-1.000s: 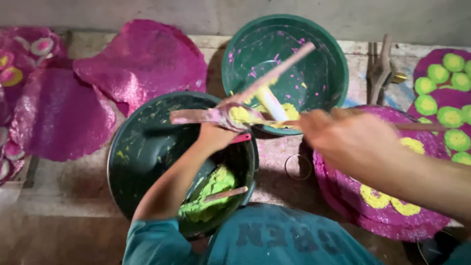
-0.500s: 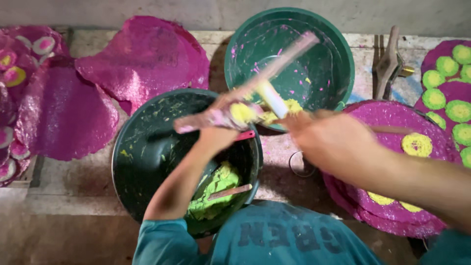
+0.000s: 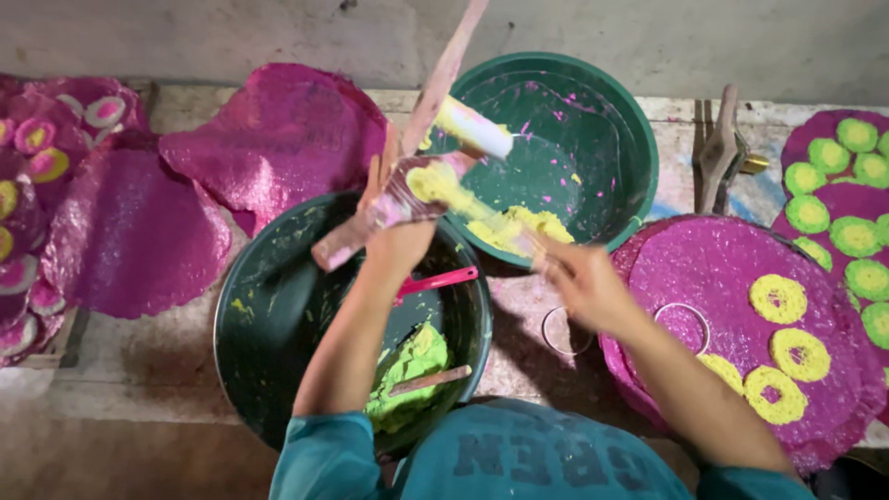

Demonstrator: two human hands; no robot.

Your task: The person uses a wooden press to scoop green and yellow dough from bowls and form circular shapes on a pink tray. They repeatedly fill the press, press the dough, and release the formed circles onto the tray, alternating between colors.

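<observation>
**Loading yellow paste onto the paddle**

My left hand [image 3: 400, 248] is closed around the handle of a flat, pink-stained wooden paddle [image 3: 398, 199], holding it tilted over the gap between the two tubs. A lump of yellow paste [image 3: 440, 183] sits on its blade. My right hand [image 3: 579, 282] is at four o'clock from the paddle, fingers pinched on a thin stick whose far end runs toward the yellow heap [image 3: 514, 227] in the upper green tub [image 3: 639, 148]; the grip itself is partly hidden, so I cannot tell how tightly it closes.

I judge this as the scooping-and-spreading step: paste is being worked onto the blade. The near dark tub [image 3: 269, 315], at six o'clock, holds green paste [image 3: 407, 370] with a pink-handled tool [image 3: 440, 281] resting inside. At three o'clock lies a magenta disc [image 3: 713, 278] with yellow rings [image 3: 778, 298].

The next move seems to call for a level blade, so the lump does not slide off.
</observation>
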